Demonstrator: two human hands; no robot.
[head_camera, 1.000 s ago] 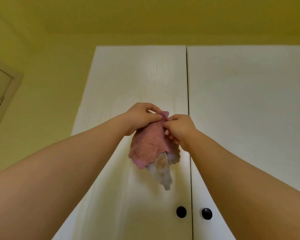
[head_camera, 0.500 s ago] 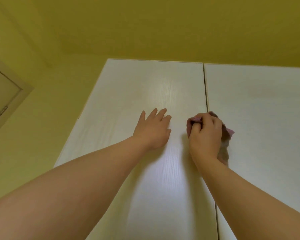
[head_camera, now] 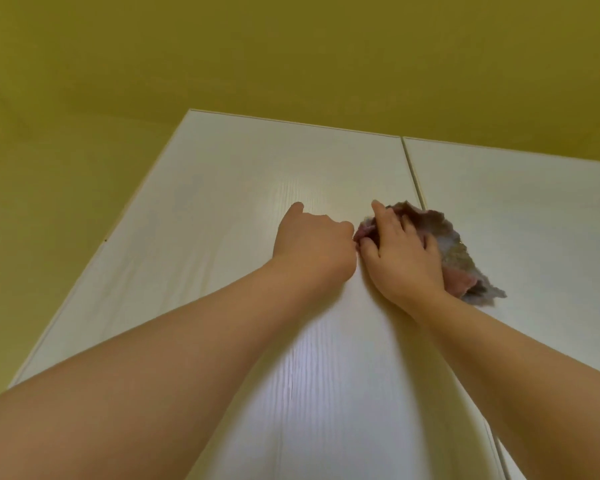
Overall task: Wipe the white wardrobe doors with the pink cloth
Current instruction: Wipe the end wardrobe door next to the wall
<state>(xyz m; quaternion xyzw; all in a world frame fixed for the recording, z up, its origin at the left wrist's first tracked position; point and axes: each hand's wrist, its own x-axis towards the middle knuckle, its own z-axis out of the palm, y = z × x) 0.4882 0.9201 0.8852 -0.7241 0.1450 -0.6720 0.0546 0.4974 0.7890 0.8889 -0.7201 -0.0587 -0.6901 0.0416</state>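
Yellow wall [head_camera: 291, 57] fills the view from nine o'clock round through twelve to three, and below it we look steeply up at the wardrobe. Its left door [head_camera: 222, 202] is the largest pale panel, running from the top edge near twelve o'clock down to six, with faint vertical grain and a bright sheen low in the middle. Its right door [head_camera: 534, 220] takes the three to four o'clock side, split from the left one by a thin dark seam [head_camera: 413, 174] that runs up toward one o'clock.

Our two bare forearms reach in from seven and four o'clock and meet near the centre. Our left hand [head_camera: 314, 242] rests on the left door with its fingers curled under and one finger pointing up toward twelve; it holds nothing we can see. Just beside it, touching at the knuckles, our right hand [head_camera: 400, 252] lies spread and flat over the cloth [head_camera: 454, 251], pressing it to the doors across the seam. Crumpled pink and greyish folds stick out past the fingers toward two and four o'clock.
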